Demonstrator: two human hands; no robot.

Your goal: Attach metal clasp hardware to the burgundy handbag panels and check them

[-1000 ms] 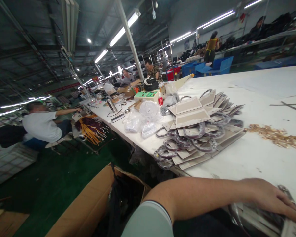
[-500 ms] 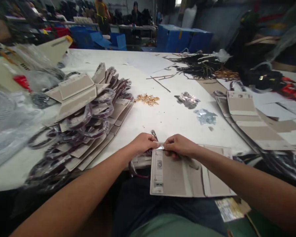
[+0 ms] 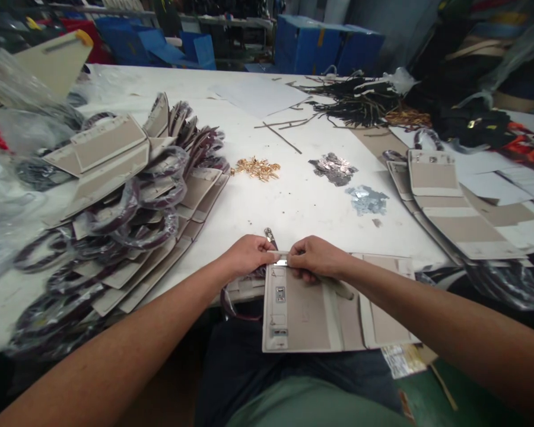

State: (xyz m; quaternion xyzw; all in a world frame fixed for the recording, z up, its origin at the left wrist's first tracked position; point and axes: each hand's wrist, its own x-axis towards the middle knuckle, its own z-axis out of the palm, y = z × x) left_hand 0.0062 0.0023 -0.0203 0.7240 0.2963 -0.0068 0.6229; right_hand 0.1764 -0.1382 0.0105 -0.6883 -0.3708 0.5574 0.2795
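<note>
Panel, beige, lies flat at the near edge of the table, partly over the person's lap, its left strip carrying 2 metal fittings below the hands. At its far left corner sits a small bright plate, between the 2 hands. The left hand pinches the corner, its fingers closed with the thumb at the plate's left end. The right hand has its fingers curled in and pinched at the plate's right end; a pale rod shows under that wrist, and I cannot tell whether it is held. Just beyond the left hand, a metal clip sticks out. Farther off lie 3 heaps: gold pieces, dark silver pieces and bluish pieces. Left of the hands is a large pile of similar panels with plastic-wrapped handles; a smaller stack lies to the right.
</note>
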